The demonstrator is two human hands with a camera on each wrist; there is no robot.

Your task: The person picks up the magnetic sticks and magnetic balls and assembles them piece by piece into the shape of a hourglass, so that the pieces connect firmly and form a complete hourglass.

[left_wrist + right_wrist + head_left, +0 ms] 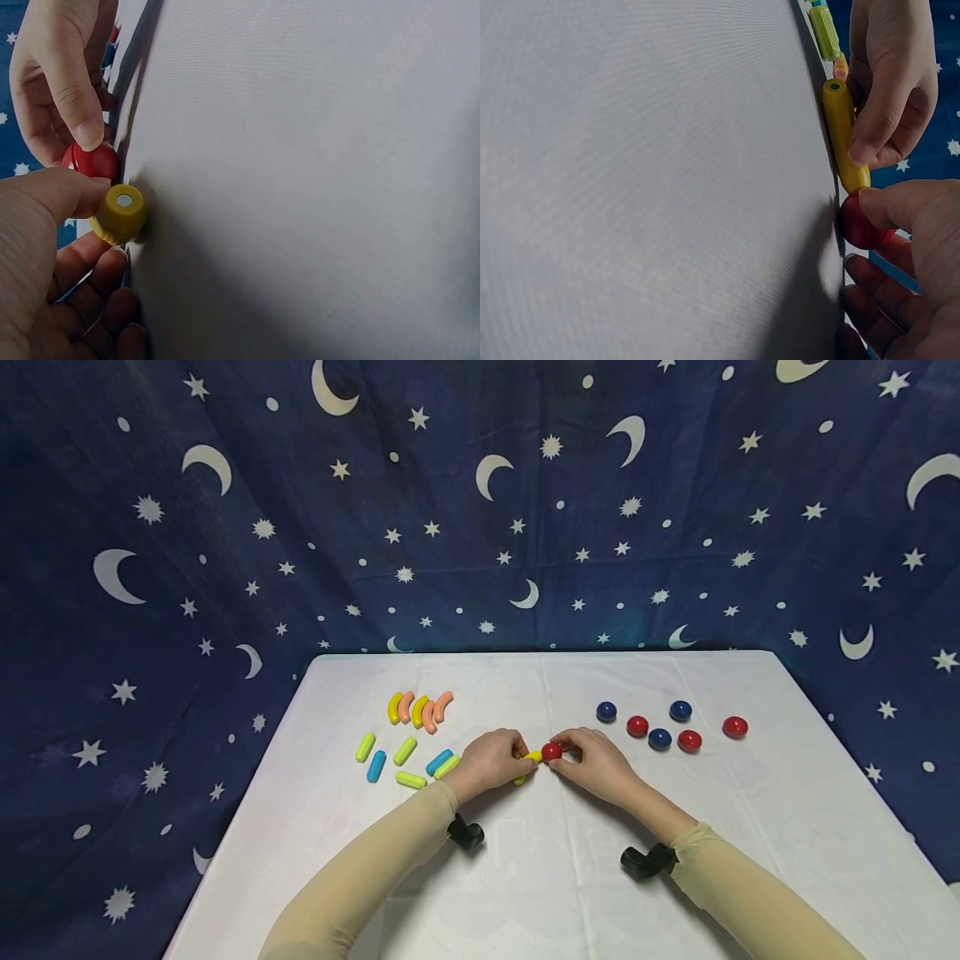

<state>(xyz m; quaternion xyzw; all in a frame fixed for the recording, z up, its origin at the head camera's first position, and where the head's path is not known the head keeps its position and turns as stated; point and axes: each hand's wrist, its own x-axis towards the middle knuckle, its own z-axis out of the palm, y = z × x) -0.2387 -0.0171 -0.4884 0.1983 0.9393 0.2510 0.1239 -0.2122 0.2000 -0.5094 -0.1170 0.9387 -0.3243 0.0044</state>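
My left hand (491, 762) pinches a yellow curved stick (840, 124), a small round spot on its end; my right hand (600, 764) pinches a glossy red ball (551, 752) touching its other end, over the white table (525, 893).

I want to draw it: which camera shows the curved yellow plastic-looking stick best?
The right wrist view, because most of the yellow stick shows lengthwise. The head view has it partly hidden by the left hand; the left wrist view shows mainly its round end.
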